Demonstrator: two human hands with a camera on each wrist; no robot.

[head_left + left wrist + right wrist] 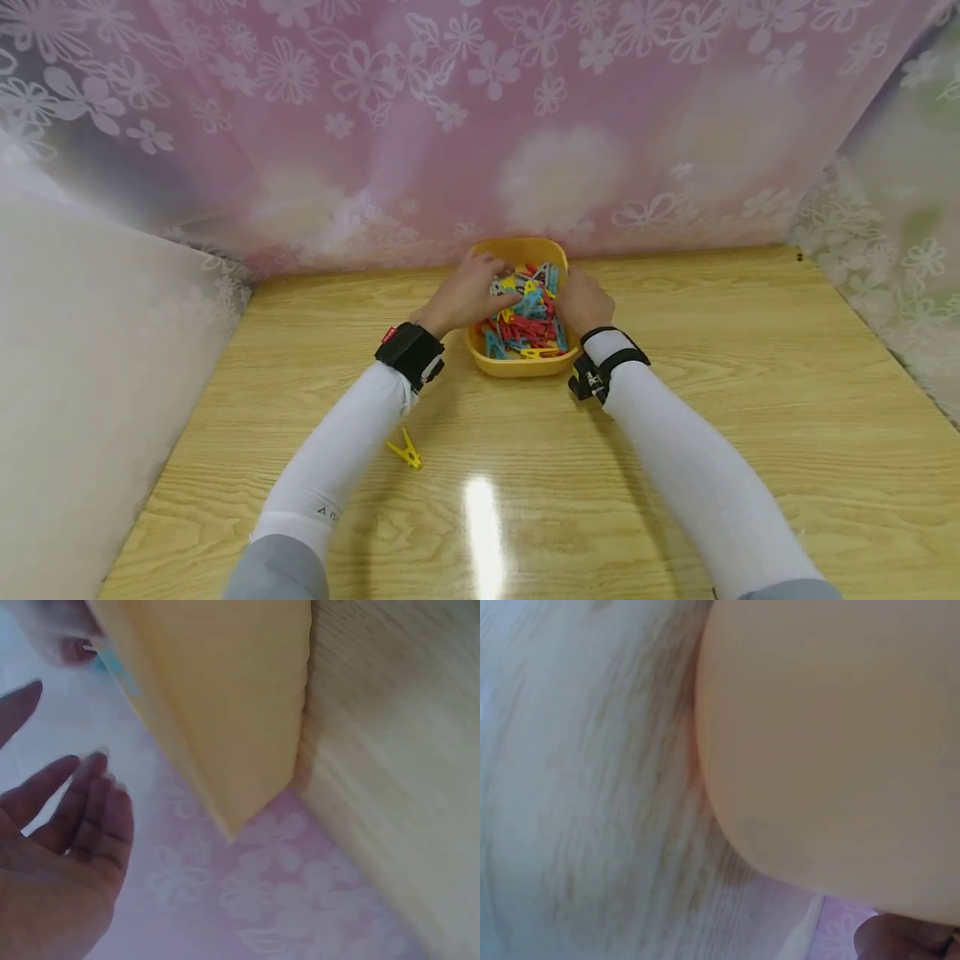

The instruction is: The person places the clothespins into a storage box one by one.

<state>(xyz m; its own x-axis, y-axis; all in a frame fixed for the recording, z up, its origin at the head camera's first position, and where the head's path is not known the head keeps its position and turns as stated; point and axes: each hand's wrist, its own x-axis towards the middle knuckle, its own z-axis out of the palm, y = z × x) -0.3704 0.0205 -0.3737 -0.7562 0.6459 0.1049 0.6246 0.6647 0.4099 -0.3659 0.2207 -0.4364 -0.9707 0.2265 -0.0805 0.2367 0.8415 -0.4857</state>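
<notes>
A yellow plastic basket (pixel 517 368) full of clothespins (pixel 528 325) in red, blue, yellow and grey stands against the back cloth. My left hand (pixel 468 293) reaches over its left rim, thumb spread from loosely bent fingers. In the left wrist view that hand (pixel 75 847) shows nothing between thumb and fingers. At the right rim my right hand (pixel 587 302) grips the basket's edge with curled fingers, its fingertips partly hidden. Only some knuckles of the right hand (pixel 900 937) show past the basket wall (pixel 840 765) in the right wrist view.
One yellow clothespin (pixel 407 452) lies on the wooden table (pixel 540 467), beside the left forearm. A pink flowered cloth (pixel 420 167) hangs behind the table's back edge. White cloth (pixel 90 333) borders the left side, and flowered cloth (pixel 885 242) the right.
</notes>
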